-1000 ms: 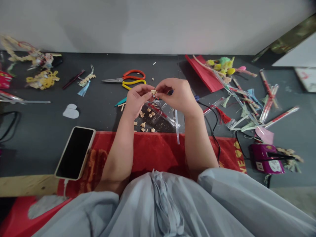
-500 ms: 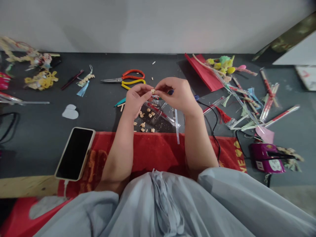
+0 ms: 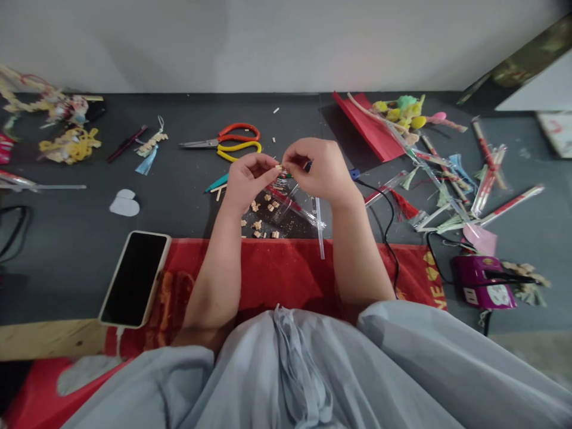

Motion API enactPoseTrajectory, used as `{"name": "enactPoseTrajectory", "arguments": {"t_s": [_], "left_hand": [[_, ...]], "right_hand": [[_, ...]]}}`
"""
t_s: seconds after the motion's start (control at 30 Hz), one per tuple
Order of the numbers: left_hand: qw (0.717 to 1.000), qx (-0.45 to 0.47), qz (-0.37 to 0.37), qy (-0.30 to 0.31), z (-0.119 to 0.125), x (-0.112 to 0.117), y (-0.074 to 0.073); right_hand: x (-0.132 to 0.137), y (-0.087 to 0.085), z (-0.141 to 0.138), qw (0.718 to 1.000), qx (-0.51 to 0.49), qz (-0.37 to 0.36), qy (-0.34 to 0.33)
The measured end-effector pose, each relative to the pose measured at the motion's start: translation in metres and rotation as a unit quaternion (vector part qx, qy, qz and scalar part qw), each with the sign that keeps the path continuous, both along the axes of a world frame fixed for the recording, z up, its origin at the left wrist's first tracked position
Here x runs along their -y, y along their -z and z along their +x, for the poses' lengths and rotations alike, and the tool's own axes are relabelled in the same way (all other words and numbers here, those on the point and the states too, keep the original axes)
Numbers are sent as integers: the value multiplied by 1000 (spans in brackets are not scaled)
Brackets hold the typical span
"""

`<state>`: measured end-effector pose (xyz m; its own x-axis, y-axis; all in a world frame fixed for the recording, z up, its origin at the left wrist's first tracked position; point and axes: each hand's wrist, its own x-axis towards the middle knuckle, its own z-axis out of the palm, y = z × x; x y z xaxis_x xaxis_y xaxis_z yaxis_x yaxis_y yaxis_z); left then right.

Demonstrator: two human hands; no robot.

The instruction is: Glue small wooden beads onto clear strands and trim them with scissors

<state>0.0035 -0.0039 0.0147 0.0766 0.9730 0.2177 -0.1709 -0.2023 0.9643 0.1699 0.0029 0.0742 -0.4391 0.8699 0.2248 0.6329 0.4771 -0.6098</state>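
My left hand (image 3: 248,183) pinches a small pale wooden piece (image 3: 279,168) between thumb and fingertips above the dark table. Close against it, the thumb and forefinger of my right hand (image 3: 318,170) are pressed together at the piece's right side; whatever they grip is too small to make out. Several similar wooden pieces (image 3: 257,225) lie scattered below my hands, among fine crumbs. Beside them are a clear plastic wrapper with a red strip (image 3: 290,205) and a thin translucent stick (image 3: 320,229). A teal pointed tool (image 3: 217,183) shows partly behind my left hand.
Scissors with red and yellow handles (image 3: 227,142) lie beyond my left hand. A phone (image 3: 135,279) rests at left, partly on a red towel (image 3: 286,271). To the right are a red paper (image 3: 369,128), wrapped sticks, a black cable (image 3: 388,208) and a purple device (image 3: 485,283).
My right fingertips have shifted slightly right along the small wooden piece, which shows less between the hands. The whole view has moved a little; the table items lie as before.
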Motion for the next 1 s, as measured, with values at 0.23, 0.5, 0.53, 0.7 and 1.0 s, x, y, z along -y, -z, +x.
{"name": "enactPoseTrajectory", "arguments": {"t_s": [0.23,0.5,0.53,0.7,1.0], "left_hand": [[1000,0,-4,4,-2,-2,2],[1000,16,-16,2,-6,-2,0],[1000,17,-18,2,-6,-2,-1],[1000,12,-16,-6,-5,-1,-3],[1000,5,5,-13,-5,-4,2]], "right_hand": [[2,-2,1,999,14,32,4],[1,-8,10,999,-29,17,28],[1,-9,11,999,-37,12,28],[2,-11,9,999,-27,-18,38],[0,-3,4,999,-13,-47,-25]]}}
